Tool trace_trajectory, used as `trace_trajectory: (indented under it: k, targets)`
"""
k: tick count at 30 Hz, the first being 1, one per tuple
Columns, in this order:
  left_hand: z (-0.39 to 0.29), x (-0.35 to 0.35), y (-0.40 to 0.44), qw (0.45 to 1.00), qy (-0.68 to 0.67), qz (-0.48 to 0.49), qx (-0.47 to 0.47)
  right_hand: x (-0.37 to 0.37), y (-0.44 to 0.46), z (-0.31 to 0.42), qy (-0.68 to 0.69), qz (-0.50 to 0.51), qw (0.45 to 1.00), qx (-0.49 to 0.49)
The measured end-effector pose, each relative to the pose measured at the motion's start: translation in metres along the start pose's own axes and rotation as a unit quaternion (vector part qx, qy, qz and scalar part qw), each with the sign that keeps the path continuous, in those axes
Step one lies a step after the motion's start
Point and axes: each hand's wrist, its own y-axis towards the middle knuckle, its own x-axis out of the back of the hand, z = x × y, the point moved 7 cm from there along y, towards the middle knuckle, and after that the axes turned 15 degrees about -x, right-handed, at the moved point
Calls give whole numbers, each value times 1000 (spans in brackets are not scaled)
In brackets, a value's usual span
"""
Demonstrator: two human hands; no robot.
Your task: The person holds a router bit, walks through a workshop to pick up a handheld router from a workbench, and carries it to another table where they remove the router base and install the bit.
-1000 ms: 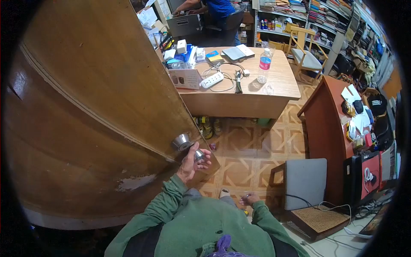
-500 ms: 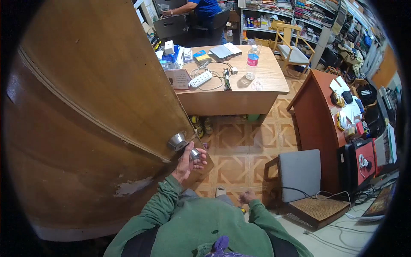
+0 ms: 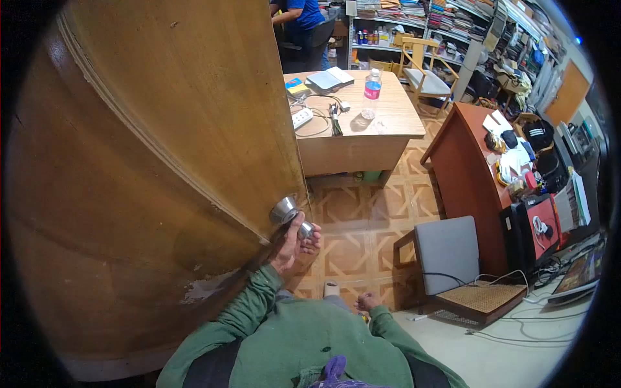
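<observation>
A large brown wooden door (image 3: 194,116) fills the left side of the view, its paint chipped low down. Near its edge, a round metal plate (image 3: 284,211) is fixed above a silver door knob (image 3: 306,229). My left hand (image 3: 293,246) is wrapped round the knob, thumb on the near side and fingers on the right. Low in the middle, my right hand (image 3: 369,301) hangs beside my body with its fingers curled; what it holds, if anything, is too small to make out.
Beyond the door stands a desk (image 3: 396,123) with a bottle (image 3: 372,94), cables and a power strip (image 3: 301,118). A grey chair (image 3: 446,255) and a reddish desk (image 3: 453,161) are at the right. A person in blue (image 3: 304,18) is at the back.
The door edge has swung right with my left hand on the knob, covering the left part of the desk and its items. My right hand has stayed low.
</observation>
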Motion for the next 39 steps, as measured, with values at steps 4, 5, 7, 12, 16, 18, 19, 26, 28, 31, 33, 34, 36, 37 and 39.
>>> trace_trajectory:
  k: [4,5,7,12,16,18,19,26,28,31,33,34,36,37,39]
  targets:
    - [-6,-2,-3,1000,10,0,7,-8,3,-21,33,-9,999,6]
    - [-6,-3,-3,1000,9,0,8,-7,9,-27,34,1,999,10]
    - [-6,-3,-4,1000,14,-13,8,-4,-4,-22,26,-11,1000,9]
    - [-3,-3,-4,1000,3,-19,8,15,23,-2,-276,-77,952,109]
    - [-4,-8,-2,1000,-16,-20,-4,34,25,-4,-30,-45,998,15]
    - [-5,-8,-3,1000,-23,-12,-7,36,8,8,-9,-67,997,29]
    - [-3,-10,-2,1000,-27,-4,-4,39,0,9,6,-82,996,35]
    - [1,-7,1,998,-48,33,-11,-18,-41,-16,87,-56,991,81]
    - [-2,-8,-1,998,-51,43,-15,-47,-44,-40,141,-34,985,97]
    - [-3,-13,2,996,-69,55,-14,-83,-73,-89,156,-41,984,77]
    - [4,-9,8,993,-93,73,-4,-101,-89,-130,147,-66,986,48]
    - [4,-9,7,992,-97,84,3,-103,-96,-152,142,-84,986,33]
    - [4,-15,6,989,-114,97,8,-100,-109,-194,144,-138,980,25]
    - [5,-15,3,989,-112,94,11,-103,-123,-210,162,-147,976,14]
    - [1,-18,3,990,-108,92,6,-99,-144,-224,194,-166,967,1]
